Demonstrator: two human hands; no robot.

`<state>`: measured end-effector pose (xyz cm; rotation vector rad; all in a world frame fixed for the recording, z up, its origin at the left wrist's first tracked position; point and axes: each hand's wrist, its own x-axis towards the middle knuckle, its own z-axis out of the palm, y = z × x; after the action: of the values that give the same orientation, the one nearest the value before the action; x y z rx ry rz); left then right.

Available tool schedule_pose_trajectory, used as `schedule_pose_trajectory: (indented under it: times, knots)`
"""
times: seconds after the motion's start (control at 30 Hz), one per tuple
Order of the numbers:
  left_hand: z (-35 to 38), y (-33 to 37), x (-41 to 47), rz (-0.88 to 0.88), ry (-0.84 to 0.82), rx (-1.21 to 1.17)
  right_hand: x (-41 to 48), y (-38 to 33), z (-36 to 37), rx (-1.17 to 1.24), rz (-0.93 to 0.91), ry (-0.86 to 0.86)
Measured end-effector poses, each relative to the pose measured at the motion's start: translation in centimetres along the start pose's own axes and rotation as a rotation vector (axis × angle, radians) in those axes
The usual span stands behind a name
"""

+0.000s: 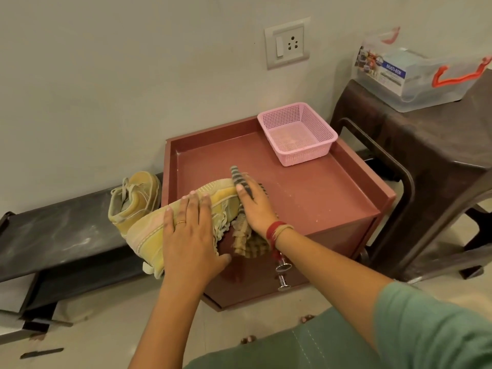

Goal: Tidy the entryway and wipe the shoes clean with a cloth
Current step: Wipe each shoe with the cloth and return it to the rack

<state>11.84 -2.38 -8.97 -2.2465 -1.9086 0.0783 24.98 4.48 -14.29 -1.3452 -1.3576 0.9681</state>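
Note:
A yellow sneaker (149,235) lies on its side across the front left corner of the maroon cabinet top (306,187). My left hand (191,235) is spread flat over its middle and grips it. My right hand (255,206) presses a striped cloth (245,241) against the sneaker's toe end; part of the cloth sticks out above the fingers and part hangs below the palm. A second yellow sneaker (135,195) stands upright on the black shoe rack (53,235), just left of the cabinet.
A pink plastic basket (296,133) sits at the cabinet top's back right corner. A dark brown plastic stool (426,161) stands to the right with a clear storage box (418,75) on it. A wall socket (287,43) is above. Chrome drawer knobs (283,275) project from the cabinet front.

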Motion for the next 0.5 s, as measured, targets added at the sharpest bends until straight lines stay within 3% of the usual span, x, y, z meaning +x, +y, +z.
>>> schedule_pose_trajectory:
  times: [0.07, 0.17, 0.33, 0.5]
  knots:
    - [0.0, 0.0, 0.0, 0.002, -0.005, 0.01, -0.5, -0.1, -0.1, -0.088, -0.044, -0.008]
    - [0.1, -0.1, 0.2, 0.008, -0.015, 0.019, -1.3, 0.2, 0.5, -0.389, -0.302, -0.165]
    - [0.0, 0.1, -0.2, 0.01, 0.001, 0.011, 0.2, 0.9, -0.4, -0.134, -0.043, 0.008]
    - [-0.3, 0.7, 0.8, -0.032, 0.012, 0.028, -0.1, 0.5, 0.5, -0.172, -0.148, -0.11]
